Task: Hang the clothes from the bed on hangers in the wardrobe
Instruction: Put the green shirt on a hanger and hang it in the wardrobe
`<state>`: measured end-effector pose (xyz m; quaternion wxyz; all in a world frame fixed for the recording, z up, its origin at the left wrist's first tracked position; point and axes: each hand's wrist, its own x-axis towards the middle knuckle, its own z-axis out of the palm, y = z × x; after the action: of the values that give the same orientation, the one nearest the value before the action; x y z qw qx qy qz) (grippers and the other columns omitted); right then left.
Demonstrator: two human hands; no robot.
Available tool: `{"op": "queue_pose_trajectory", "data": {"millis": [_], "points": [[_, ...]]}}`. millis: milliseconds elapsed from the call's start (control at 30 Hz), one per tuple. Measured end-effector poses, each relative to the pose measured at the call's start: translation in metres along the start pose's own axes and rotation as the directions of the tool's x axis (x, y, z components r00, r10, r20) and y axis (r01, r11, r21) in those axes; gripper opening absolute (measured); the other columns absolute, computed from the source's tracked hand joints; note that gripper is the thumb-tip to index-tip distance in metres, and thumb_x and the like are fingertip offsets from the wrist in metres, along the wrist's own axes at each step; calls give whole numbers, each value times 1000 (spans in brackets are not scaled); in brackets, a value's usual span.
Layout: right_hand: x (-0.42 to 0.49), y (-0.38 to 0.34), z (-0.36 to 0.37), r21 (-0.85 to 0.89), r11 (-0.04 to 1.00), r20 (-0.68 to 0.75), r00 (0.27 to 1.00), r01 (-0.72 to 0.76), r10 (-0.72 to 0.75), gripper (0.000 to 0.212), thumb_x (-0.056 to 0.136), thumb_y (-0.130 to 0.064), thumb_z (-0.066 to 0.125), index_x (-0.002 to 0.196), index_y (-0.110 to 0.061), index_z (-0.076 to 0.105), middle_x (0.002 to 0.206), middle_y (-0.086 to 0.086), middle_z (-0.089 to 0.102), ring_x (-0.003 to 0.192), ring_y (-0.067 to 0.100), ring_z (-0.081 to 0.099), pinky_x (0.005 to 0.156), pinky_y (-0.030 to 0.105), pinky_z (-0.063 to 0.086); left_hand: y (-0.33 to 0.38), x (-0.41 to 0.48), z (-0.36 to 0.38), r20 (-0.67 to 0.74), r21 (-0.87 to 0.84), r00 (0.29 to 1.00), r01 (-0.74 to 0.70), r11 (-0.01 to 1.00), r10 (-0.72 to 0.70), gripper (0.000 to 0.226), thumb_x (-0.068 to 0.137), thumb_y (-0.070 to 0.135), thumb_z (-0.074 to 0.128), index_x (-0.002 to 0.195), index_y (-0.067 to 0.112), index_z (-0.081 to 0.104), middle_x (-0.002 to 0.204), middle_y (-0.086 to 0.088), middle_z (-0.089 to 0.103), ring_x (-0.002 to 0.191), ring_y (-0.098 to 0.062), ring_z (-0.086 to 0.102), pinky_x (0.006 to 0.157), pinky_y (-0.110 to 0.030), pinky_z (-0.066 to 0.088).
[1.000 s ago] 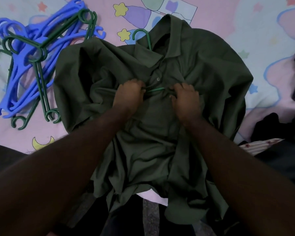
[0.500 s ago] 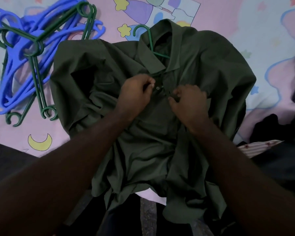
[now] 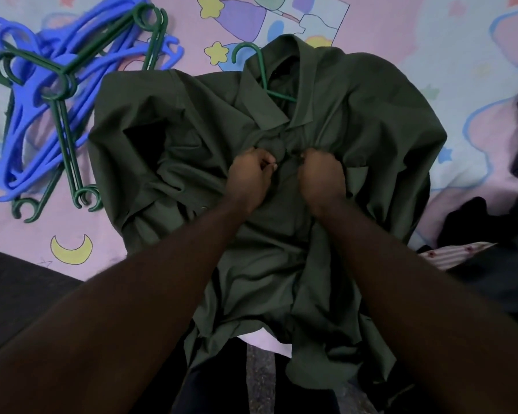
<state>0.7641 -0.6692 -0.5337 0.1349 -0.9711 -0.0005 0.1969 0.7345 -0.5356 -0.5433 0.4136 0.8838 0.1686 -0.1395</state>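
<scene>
A dark green shirt [image 3: 371, 121] lies spread on the bed, collar pointing away from me. A green hanger [image 3: 259, 67] sits inside it, its hook sticking out past the collar. My left hand [image 3: 248, 174] and my right hand [image 3: 320, 174] both pinch the shirt's front placket just below the collar, close together, fingers closed on the fabric. The hanger's arms are hidden under the cloth.
A pile of blue and green hangers [image 3: 57, 94] lies on the pink patterned bedsheet [image 3: 476, 70] at the upper left. Dark clothes [image 3: 491, 234] and a striped garment [image 3: 452, 255] are heaped at the right. The shirt's hem hangs over the bed's near edge.
The hanger's bar, seen between my hands a second ago, is now covered. Both hands have drawn the two front edges of the shirt together below the collar.
</scene>
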Motion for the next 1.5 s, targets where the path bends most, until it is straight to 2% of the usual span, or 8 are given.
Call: {"op": "queue_pose_trajectory", "data": {"millis": [100,200,433,533,833,1200,1333,1500], "points": [[-1,5,-11,389,916,49,995,-99,86,18,91,-9,55,94,0,70,93,17,71,85,23,65,75,32,48,11,-12,-6,37,-148,999,40,988,-34,5,88,10,67,84,13,67,73,4,65,63,0,56,67,-16,47],[-21,-1,-22,756,612,176,973,-231,150,15,87,-8,62,72,-4,64,62,7,58,57,10,49,54,24,39,17,-23,-12,11,-268,998,68,961,-68,14,87,11,70,78,20,65,66,9,63,60,-1,57,65,-20,52],[-52,-7,-36,923,184,309,937,-337,165,19,80,-9,70,66,-20,64,71,5,64,74,23,57,74,40,47,29,-49,-31,1,-506,982,166,846,-191,18,88,4,67,79,19,65,67,1,64,65,-11,60,65,-20,53],[-57,-9,-41,929,186,300,945,-320,129,10,72,-17,71,64,-21,66,72,8,62,76,24,54,73,39,46,39,-54,-38,31,-566,977,191,802,-211,18,88,0,66,78,15,63,65,-2,62,62,-11,58,61,-18,51],[-61,-8,-52,889,407,227,974,-211,9,20,94,-14,61,74,-17,62,75,14,57,71,20,51,58,21,42,47,-58,-47,110,-621,972,231,749,-209,12,90,4,64,84,13,66,72,-3,65,66,-7,62,64,-18,52],[-65,-8,-45,902,411,156,987,-132,-26,15,89,-8,68,75,-13,64,70,11,64,67,20,55,56,20,44,46,-62,-49,211,-616,964,259,744,-161,13,92,2,61,88,12,67,77,-5,67,70,-7,63,70,-19,55],[-65,-5,-45,891,441,164,983,-113,-80,8,88,-6,68,87,2,67,81,27,67,72,21,58,60,23,47,44,-61,-51,201,-607,966,253,753,-162,14,92,0,61,86,12,66,73,-4,65,66,-5,62,67,-19,54],[-64,-3,-52,899,405,236,963,-165,-131,15,90,4,60,85,-7,68,77,8,69,73,12,66,68,24,56,45,-59,-54,182,-570,968,245,784,-170,15,91,2,63,84,15,66,71,-1,64,67,-6,60,65,-18,53]]}}
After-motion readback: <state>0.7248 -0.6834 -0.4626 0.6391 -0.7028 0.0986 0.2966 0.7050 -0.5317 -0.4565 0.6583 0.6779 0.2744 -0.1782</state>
